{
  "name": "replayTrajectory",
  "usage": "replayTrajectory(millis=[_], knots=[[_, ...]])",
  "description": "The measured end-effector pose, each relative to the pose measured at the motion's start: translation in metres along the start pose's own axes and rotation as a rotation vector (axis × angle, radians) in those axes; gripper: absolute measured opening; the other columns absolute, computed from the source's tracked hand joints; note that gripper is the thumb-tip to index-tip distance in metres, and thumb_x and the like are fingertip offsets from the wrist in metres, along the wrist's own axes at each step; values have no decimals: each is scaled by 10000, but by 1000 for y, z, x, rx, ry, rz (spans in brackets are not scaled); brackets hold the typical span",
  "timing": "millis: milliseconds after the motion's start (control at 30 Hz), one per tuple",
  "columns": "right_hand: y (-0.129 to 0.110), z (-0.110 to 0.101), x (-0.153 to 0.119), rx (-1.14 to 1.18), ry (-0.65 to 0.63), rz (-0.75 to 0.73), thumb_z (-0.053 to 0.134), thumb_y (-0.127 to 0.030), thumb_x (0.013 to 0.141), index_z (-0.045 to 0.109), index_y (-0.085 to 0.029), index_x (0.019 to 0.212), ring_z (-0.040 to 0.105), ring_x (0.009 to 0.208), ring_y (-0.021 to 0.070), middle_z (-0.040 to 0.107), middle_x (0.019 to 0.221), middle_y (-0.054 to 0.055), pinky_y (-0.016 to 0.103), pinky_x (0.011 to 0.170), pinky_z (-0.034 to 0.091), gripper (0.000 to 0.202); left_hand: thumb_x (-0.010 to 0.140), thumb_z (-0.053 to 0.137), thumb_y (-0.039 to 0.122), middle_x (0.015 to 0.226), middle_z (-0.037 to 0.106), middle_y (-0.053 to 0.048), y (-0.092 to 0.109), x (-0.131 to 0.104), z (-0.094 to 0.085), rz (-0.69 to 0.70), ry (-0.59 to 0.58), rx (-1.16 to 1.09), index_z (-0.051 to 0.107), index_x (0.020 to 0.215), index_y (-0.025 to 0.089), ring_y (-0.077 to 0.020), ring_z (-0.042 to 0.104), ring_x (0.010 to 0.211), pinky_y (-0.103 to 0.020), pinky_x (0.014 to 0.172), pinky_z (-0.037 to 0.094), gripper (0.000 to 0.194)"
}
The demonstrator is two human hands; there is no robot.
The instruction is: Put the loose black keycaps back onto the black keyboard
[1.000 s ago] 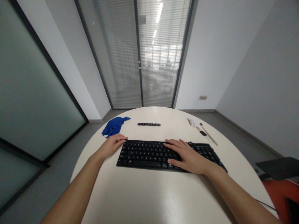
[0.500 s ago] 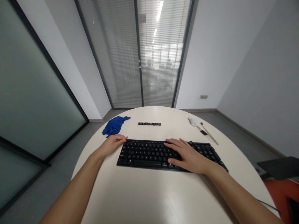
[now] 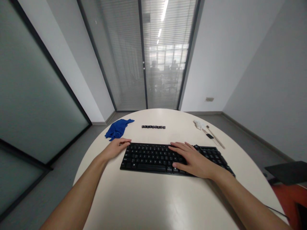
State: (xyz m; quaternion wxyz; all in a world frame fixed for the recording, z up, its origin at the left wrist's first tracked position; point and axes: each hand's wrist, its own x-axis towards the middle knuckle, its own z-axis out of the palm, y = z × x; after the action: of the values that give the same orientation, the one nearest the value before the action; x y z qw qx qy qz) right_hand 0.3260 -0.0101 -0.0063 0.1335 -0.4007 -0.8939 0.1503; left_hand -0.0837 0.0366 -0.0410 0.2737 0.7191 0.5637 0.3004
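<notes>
keyboard [image 3: 165, 158]: black, pale key legends
table [image 3: 153, 198]: cream-white, glossy
cloth [image 3: 118, 128]: bright blue
loose keycaps [image 3: 153, 127]: black, in a row
blinds [image 3: 158, 54]: grey-white, fine horizontal stripes
floor [image 3: 59, 166]: grey

The right hand [image 3: 194, 161] lies flat over the keyboard [image 3: 153, 157], hiding the keys beneath its palm. Past the fingertips, the row of loose keycaps [image 3: 153, 127] is too small to read. Right of that hand, the small tools [image 3: 211, 134] cannot be told apart, and both forearms run off the bottom edge.
</notes>
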Motion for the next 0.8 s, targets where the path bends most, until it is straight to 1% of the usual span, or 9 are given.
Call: replayTrajectory(millis=[133,333,467,633,800], knots=[[0,0,0,-5,-7,3,524,-644,930,481,-280,1488,359,1456,339,402,1588,96,615,1215,198,668,896,581,474,1155,754,-72,1,-3,-1,9,-35,14,758,1103,195,-264,690,1064,-376,968,506,390],[0,0,1,-2,-8,-2,532,-636,929,482,-275,1488,362,1455,340,408,1584,103,617,1212,203,668,862,619,460,1100,768,-74,1,-3,0,-51,-26,-49,761,1069,183,-273,697,1031,-380,949,503,374],[2,0,1,-11,-27,4,513,-656,930,467,-272,1498,348,1464,344,386,1597,104,632,1212,190,688,862,610,478,1071,773,-74,6,-3,-2,-41,-29,-54,764,1051,181,-279,693,1020,-383,951,494,384],[1,-1,1,-12,-42,11,508,-665,928,460,-271,1504,336,1471,345,374,1604,102,635,1216,176,699,827,635,484,1023,779,-82,13,-4,-4,-66,-14,-82,768,997,173,-288,698,979,-393,925,502,378],[0,-1,1,-2,-37,19,526,-659,920,476,-262,1493,338,1470,344,385,1597,105,621,1221,179,699,829,645,468,1018,778,-81,14,-5,-3,-31,-28,-79,764,996,181,-284,702,968,-389,905,507,352]])
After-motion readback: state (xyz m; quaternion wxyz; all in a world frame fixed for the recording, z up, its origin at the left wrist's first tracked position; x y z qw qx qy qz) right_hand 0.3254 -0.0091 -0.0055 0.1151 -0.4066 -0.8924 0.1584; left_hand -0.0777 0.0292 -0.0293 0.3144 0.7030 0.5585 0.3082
